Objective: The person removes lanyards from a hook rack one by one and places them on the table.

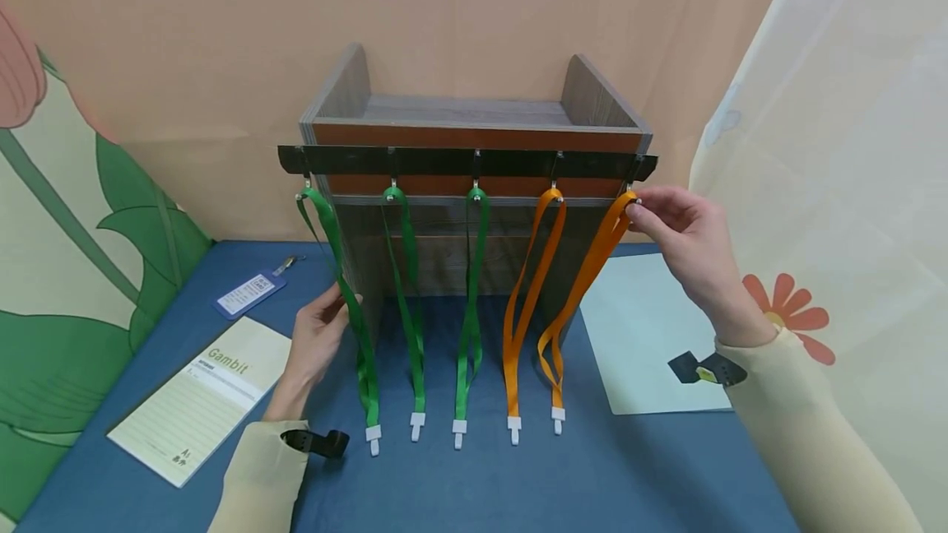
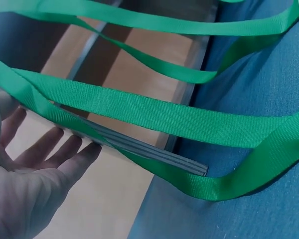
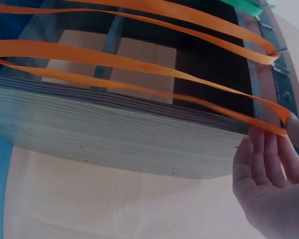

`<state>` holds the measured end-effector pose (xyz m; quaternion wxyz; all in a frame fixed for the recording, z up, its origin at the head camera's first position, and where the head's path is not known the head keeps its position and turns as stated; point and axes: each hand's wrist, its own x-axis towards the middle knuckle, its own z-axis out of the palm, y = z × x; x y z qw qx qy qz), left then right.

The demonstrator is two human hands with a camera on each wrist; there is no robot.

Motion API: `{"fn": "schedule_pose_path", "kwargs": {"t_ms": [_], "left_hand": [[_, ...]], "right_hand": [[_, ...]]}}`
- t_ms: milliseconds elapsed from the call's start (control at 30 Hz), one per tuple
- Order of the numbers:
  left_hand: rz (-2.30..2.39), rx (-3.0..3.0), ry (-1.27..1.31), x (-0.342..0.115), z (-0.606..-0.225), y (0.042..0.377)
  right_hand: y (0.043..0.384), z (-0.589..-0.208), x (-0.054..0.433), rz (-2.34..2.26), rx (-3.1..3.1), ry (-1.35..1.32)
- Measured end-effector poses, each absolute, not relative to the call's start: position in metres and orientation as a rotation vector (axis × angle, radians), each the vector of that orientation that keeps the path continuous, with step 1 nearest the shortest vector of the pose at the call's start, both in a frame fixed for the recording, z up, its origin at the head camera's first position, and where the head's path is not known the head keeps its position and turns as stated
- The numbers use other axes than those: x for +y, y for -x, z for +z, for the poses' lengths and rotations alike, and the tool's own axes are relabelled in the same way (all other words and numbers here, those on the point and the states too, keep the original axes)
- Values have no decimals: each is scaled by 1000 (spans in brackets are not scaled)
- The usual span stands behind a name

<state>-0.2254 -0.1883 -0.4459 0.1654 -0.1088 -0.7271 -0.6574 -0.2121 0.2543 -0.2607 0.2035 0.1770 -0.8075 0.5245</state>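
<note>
Three green lanyards and two orange ones hang from hooks on a black rail (image 1: 437, 160) across the front of a grey wooden shelf (image 1: 474, 111). At the far right my right hand (image 1: 685, 245) pinches the top of the outer orange lanyard (image 1: 592, 261), close under its hook. In the right wrist view, thumb and fingers (image 3: 271, 157) meet at that strap's loop. My left hand (image 1: 318, 344) is beside the outer green lanyard (image 1: 348, 294), its extended fingers (image 2: 79, 159) against the shelf's left side panel, behind the strap. White clips (image 1: 374, 439) end the lanyards.
A notepad (image 1: 200, 401) and a blue badge holder (image 1: 252, 293) lie left on the blue tablecloth (image 1: 474, 492). Pale sheet (image 1: 652, 336) lies to the right. A patterned curtain (image 1: 837, 146) hangs on the right, and a tan backdrop (image 1: 474, 6) stands behind.
</note>
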Motion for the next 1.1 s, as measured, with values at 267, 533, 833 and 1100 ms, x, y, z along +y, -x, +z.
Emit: {"fn": "schedule_pose_path", "kwargs": {"t_ms": [267,533,833,1100], "left_hand": [[-1895,-2021,240,-187,-448,224],[-1889,-2040,206,-185,-448,223],[-1904,-2025,202,-185,-448,223],[-1911,-2030,210,-184,-448,223]], "right_hand": [[206,-252,259,1660,-2186,-611],[196,-233,261,1735,-2132,-637],[190,-216,263,1784,-2068,-667],[185,-204,265,1786,-2048,-632]]}}
